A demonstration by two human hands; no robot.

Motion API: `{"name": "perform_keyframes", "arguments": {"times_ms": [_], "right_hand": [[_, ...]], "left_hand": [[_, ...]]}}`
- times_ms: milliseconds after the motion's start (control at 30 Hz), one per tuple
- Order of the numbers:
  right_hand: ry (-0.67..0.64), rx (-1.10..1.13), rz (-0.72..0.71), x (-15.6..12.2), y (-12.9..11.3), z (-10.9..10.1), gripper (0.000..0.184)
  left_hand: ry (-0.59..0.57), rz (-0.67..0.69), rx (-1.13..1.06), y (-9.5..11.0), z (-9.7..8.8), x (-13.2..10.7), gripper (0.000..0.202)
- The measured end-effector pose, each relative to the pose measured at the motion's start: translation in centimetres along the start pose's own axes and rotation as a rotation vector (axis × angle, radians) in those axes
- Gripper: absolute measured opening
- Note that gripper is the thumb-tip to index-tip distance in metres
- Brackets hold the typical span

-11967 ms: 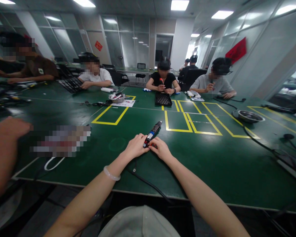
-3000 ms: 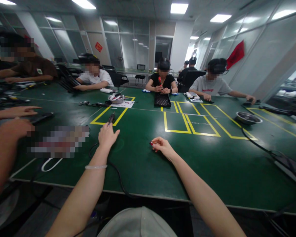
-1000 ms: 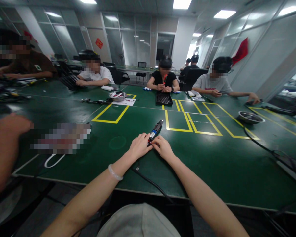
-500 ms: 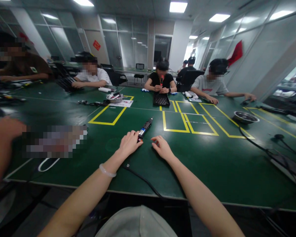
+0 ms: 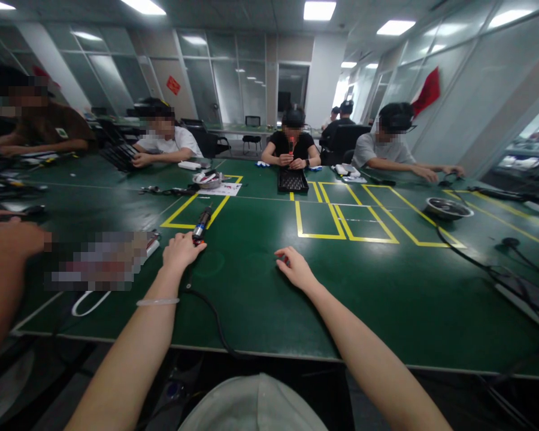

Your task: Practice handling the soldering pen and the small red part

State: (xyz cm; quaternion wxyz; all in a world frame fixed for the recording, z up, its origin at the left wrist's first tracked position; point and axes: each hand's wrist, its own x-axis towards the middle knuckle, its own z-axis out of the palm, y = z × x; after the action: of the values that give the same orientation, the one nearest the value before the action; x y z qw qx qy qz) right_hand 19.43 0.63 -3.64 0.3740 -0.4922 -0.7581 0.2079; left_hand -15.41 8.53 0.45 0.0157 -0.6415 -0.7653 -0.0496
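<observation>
My left hand [image 5: 178, 252] is closed around an electric screwdriver [image 5: 202, 222], a slim black tool with a blue band and some red near the grip. Its tip points away from me, close to the yellow tape rectangle at the left. A black cord [image 5: 214, 312] trails from the screwdriver back over the table edge. My right hand [image 5: 295, 268] rests on the green table [image 5: 260, 299], fingers loosely curled and the thumb apart from them. A small reddish patch shows between its fingers; I cannot make out what it is.
A person's hand [image 5: 20, 236] is near a flat pouch [image 5: 105, 260] with a white strap on the left. A round metal bowl [image 5: 449, 208] and cables stand at the right. Co-workers sit opposite, one behind a black tray [image 5: 293, 181]. Another bowl [image 5: 207, 179] holds white items.
My left hand has moved left with the screwdriver, pulling the cord along. My right hand stays in place. The co-worker at the far right has brought both hands closer together.
</observation>
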Motion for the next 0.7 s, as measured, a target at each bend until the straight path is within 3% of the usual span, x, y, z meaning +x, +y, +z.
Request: {"name": "perform_keyframes", "arguments": {"times_ms": [200,367,467,600,700], "right_hand": [[-0.006,-0.006,0.001,0.0,0.3,0.0,0.018],[-0.014,0.000,-0.007,0.0,0.5,0.1,0.018],[-0.019,-0.002,-0.007,0.1,0.4,0.2,0.018],[-0.019,0.025,-0.002,0.1,0.3,0.1,0.018],[-0.019,0.124,0.007,0.2,0.4,0.2,0.018]], "left_hand": [[0.201,0.027,0.075,0.5,-0.1,-1.2,0.057],[0.257,0.060,0.076,0.9,0.1,-1.4,0.033],[0.328,0.062,-0.008,0.6,0.3,-1.1,0.029],[0.329,0.110,-0.388,2.3,0.7,-1.3,0.032],[0.129,0.325,-0.821,5.8,1.0,-2.4,0.035]]}}
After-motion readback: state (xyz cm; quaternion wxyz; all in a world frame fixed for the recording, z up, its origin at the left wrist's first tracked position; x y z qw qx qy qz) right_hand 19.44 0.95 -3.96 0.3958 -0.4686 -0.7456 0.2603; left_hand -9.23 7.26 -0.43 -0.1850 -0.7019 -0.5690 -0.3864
